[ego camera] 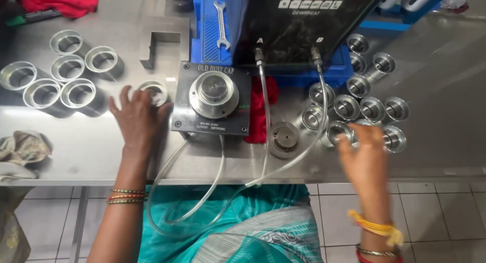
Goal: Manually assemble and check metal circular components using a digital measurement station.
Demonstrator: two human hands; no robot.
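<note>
My left hand (135, 119) lies on the steel table (91, 151) with fingers spread over a short metal ring (154, 91), just left of a grey square fixture (212, 98) with a round raised plug on top. Whether the fingers grip the ring I cannot tell. My right hand (365, 154) is blurred and reaches into a cluster of flanged metal cups (372, 108) at the right, fingertips at the nearest cups. A single round flanged part (284, 139) sits between the fixture and that cluster.
Several wider metal rings (68, 68) stand at the back left. A black gauge box (304, 20) on a blue base feeds two clear hoses (263, 121) that loop over the table's front edge. A spanner (221, 25), red cloths (61, 2) and a rag (23, 149) lie around.
</note>
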